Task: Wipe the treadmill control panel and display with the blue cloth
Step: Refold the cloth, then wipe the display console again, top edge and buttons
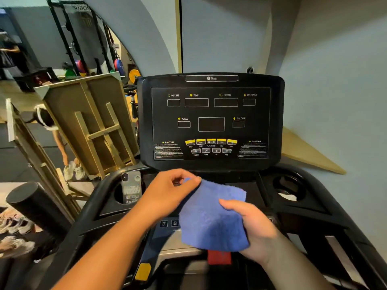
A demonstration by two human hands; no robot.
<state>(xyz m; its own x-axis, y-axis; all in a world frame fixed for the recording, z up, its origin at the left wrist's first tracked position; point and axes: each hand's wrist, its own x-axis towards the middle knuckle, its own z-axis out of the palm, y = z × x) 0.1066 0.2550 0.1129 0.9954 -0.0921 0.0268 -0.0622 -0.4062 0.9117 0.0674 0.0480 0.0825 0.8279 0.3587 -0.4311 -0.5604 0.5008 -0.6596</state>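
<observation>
The blue cloth (211, 216) hangs folded between both hands above the lower console of the treadmill. My left hand (167, 191) pinches its top left corner. My right hand (253, 225) grips its right edge, thumb on the front. The black display panel (210, 122) stands upright behind the cloth, dark, with labels for incline, time, speed, distance, pulse and calorie and a row of yellow buttons (211, 141). The cloth is apart from the panel. It hides part of the lower control strip, where number keys (169, 223) show.
A phone (131, 187) stands in the left cup holder; the right cup holder (290, 186) sits opposite. A red safety key (219, 257) lies below the cloth. Wooden frames (90, 124) lean at left before a mirror; shoes (14, 227) and a foam roller (35, 204) lie lower left.
</observation>
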